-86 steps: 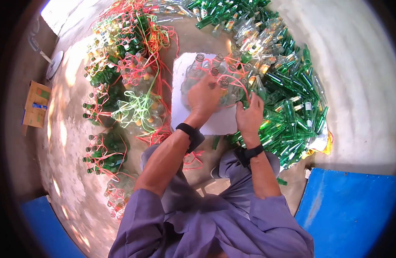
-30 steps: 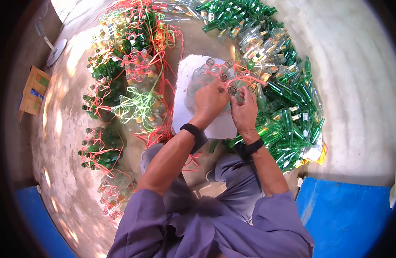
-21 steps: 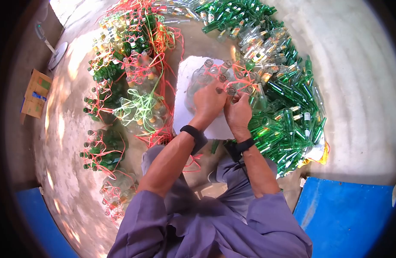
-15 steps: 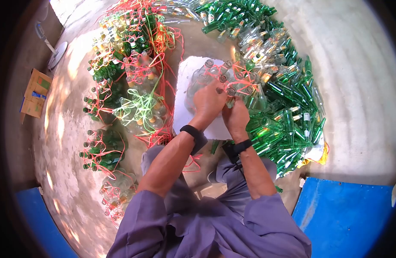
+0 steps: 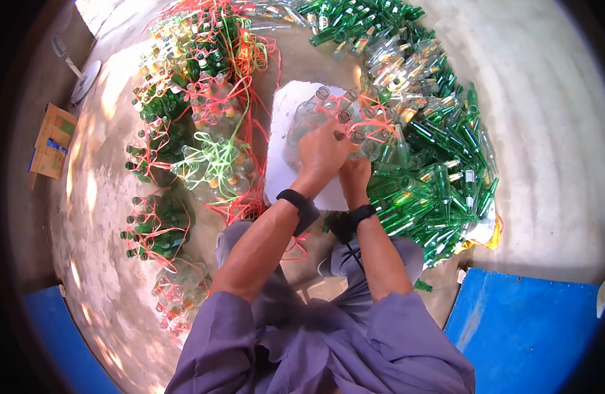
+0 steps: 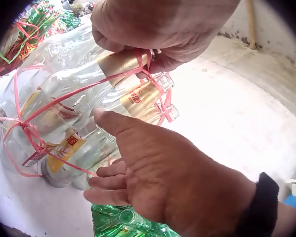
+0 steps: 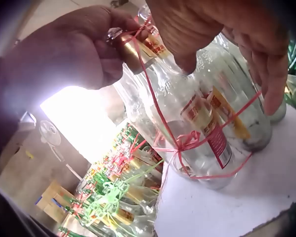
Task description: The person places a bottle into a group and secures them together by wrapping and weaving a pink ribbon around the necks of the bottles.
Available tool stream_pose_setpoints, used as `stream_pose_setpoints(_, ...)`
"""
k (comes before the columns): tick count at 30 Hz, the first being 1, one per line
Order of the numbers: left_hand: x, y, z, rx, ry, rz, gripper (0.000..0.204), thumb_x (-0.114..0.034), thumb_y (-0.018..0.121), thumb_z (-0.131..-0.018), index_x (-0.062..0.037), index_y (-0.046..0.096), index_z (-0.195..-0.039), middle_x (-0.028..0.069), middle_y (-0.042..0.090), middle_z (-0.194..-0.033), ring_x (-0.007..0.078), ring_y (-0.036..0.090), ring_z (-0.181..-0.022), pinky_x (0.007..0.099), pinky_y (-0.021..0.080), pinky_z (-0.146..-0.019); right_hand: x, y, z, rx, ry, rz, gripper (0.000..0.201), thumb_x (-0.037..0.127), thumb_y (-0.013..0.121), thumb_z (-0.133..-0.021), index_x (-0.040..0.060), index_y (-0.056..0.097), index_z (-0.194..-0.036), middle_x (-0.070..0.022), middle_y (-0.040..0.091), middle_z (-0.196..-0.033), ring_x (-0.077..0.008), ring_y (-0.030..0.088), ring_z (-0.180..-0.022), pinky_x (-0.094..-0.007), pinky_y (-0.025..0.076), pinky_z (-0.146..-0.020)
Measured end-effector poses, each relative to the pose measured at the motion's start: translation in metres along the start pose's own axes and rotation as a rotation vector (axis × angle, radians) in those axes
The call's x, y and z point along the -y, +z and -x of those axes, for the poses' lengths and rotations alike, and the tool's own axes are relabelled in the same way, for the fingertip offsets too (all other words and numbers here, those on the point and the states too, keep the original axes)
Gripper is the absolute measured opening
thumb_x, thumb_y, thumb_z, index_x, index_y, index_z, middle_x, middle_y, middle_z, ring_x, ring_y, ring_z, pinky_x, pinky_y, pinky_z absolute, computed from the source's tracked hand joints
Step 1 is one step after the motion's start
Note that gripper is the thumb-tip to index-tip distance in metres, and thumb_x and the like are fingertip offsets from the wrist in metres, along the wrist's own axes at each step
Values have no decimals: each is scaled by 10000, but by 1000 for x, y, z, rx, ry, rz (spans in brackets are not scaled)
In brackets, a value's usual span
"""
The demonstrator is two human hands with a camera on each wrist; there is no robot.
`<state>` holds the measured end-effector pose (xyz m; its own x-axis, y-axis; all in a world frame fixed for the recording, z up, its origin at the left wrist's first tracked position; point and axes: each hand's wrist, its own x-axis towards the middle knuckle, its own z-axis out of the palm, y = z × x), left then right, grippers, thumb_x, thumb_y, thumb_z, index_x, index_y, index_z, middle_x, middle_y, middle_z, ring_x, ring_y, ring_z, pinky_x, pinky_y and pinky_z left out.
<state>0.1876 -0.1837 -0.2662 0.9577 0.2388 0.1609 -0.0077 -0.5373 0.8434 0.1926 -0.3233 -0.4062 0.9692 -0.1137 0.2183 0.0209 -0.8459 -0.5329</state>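
Note:
A bundle of clear glass bottles [image 5: 313, 118] tied with red string [image 6: 64, 98] lies on a white board [image 5: 283, 174]. My left hand [image 5: 322, 150] sits on the bundle's near side. In the left wrist view this left hand [image 6: 157, 24] grips a gold-foiled bottle neck [image 6: 121, 61] together with the string. My right hand [image 5: 355, 172] is just beside and below it. Its fingers are straight, with the thumb [image 6: 111, 121] against the bottles. In the right wrist view the right hand [image 7: 246, 39] hangs over the labelled bottles [image 7: 207, 113], and the string knot [image 7: 187, 140] shows.
A heap of loose green bottles [image 5: 440, 151] curves round the right side. Several tied bundles [image 5: 210, 164] stand on the left. A cardboard box [image 5: 50, 148] lies far left, and a blue sheet [image 5: 532, 322] is at the lower right. The floor is bare concrete.
My right hand has moved left from the edge of the green pile to the clear bundle, ending under my left hand. The left hand has stayed on the bundle.

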Motion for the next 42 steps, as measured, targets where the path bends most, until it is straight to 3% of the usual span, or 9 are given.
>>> stream_pose_setpoints(3, -4, -1, 0, 8, -5, -2, 161, -246, 698, -777, -152, 713, -906, 136, 714, -775, 380, 680, -743, 478, 523, -668, -2, 25, -10, -121, -102, -117, 287, 171, 637, -915, 8, 645, -679, -83, 610, -582, -194, 628, -561, -339, 434, -498)
stream_pose_setpoints(7, -6, -4, 2, 14, -6, 1, 156, -238, 696, -779, -150, 711, -907, 134, 716, -778, 382, 678, -740, 478, 523, -668, 5, 29, -13, -85, 2, -9, 262, 183, 637, -915, 27, 657, -706, -31, 619, -599, -181, 622, -561, -354, 441, -503)
stream_pose_setpoints(9, -5, -3, 0, 7, -22, 24, 152, -269, 712, -752, -169, 724, -866, 149, 710, -756, 386, 688, -755, 477, 534, -679, 8, 30, -17, -54, 304, -225, 468, 423, 740, -806, -40, 696, -752, -258, 689, -747, -430, 691, -718, -513, 515, -615)
stream_pose_setpoints(16, -1, 1, 0, 3, -17, 18, 144, -264, 710, -753, -175, 725, -867, 145, 707, -742, 382, 689, -749, 473, 534, -687, 32, -8, -14, 31, 467, -182, 638, 536, 777, -718, -91, 701, -805, -320, 682, -832, -441, 707, -843, -507, 540, -707)
stream_pose_setpoints(18, 1, 3, 0, 0, -8, 17, 142, -263, 712, -754, -177, 721, -866, 145, 703, -735, 383, 686, -739, 474, 531, -684, 35, -7, -9, -157, 386, -19, 423, 358, 756, -799, -13, 647, -627, -143, 679, -627, -229, 648, -550, -392, 494, -504)
stream_pose_setpoints(21, -2, 4, 1, -8, 11, 16, 136, -264, 710, -758, -181, 718, -865, 148, 701, -733, 386, 683, -734, 480, 527, -675, 2, 8, -11, -73, 147, 121, 367, 280, 731, -824, 14, 628, -595, -100, 659, -596, -170, 609, -517, -349, 464, -467)
stream_pose_setpoints(24, -2, 4, 2, 18, 4, 0, 134, -266, 710, -763, -180, 715, -865, 149, 702, -734, 389, 680, -732, 486, 522, -668, 4, 6, -7, -116, 397, -154, 324, 170, 673, -853, 58, 595, -560, -28, 598, -533, -125, 541, -474, -329, 421, -435)
stream_pose_setpoints(27, -6, 9, 6, 5, 39, 7, 144, -269, 710, -767, -180, 712, -880, 145, 700, -727, 388, 679, -727, 491, 519, -663, -18, 5, -7, 31, 212, -261, 555, 468, 791, -720, -69, 661, -668, -267, 656, -668, -393, 709, -670, -466, 517, -547)
stream_pose_setpoints(42, -18, 15, 9, -25, 36, -28, 174, -275, 700, -763, -165, 714, -897, 143, 711, -755, 378, 689, -745, 474, 522, -676, -2, -8, -13, -83, 221, -102, 549, 456, 771, -752, -74, 661, -658, -265, 643, -637, -376, 697, -615, -480, 526, -565)
